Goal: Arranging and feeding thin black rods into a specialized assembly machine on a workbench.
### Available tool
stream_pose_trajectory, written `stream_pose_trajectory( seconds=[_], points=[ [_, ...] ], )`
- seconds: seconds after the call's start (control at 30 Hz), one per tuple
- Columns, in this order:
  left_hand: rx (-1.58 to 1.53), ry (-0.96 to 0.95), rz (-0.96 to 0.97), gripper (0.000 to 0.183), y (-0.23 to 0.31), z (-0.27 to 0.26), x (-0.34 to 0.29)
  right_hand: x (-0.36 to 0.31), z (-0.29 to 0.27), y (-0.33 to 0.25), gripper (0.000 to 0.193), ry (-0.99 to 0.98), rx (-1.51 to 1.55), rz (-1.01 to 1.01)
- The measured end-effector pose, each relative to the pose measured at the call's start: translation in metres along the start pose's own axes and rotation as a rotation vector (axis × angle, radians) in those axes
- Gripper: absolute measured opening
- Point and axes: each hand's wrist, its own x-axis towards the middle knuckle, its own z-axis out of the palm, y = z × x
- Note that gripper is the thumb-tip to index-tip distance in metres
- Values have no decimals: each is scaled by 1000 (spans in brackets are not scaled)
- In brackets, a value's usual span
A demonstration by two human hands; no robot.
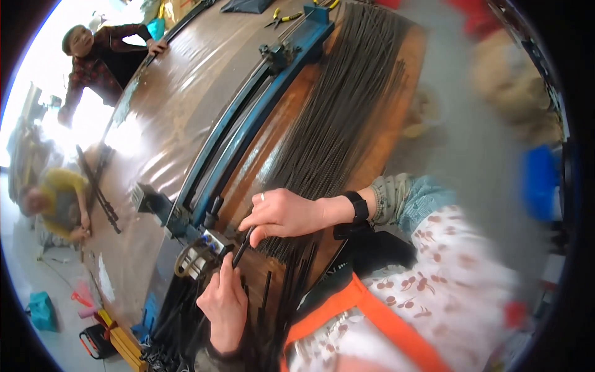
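My right hand (pixel 282 214), with a ring and a watch at the wrist, is closed in a pinch on the upper end of a short black rod (pixel 242 249). Below it my left hand (pixel 224 307) grips the rod's lower part, its index finger beside a metal clamp (pixel 215 243) with a round wheel. That clamp sits at the near end of a long blue rail (pixel 238 133) lying across the table. Under and beyond my right hand spreads a bundle of long thin dark rods (pixel 338 105). More black tubes (pixel 186 310) lie beside my left wrist.
At the far table (pixel 180 80) edge one person (pixel 102 62) leans in; another person in yellow (pixel 62 201) is at the left. Yellow-handled pliers (pixel 282 20) lie at the back. A second clamp (pixel 279 57) sits along the rail. A blue container (pixel 539 183) stands at the right.
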Motion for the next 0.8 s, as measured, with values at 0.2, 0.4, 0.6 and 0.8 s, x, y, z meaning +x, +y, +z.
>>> stream_pose_trajectory(
  seconds=[0.2,0.4,0.6,0.8],
  points=[
    [95,52,157,27,-28,11,17,25,-12,6,53,-57,-360,-398],
    [224,197,270,39,-94,-39,54,6,-74,99,50,164,-621,-14],
    [272,49,291,53,-102,-56,67,16,-92,111,39,52,-724,158],
    [165,84,198,37,-81,-33,70,45,-41,41,72,135,-380,-120]
  ],
)
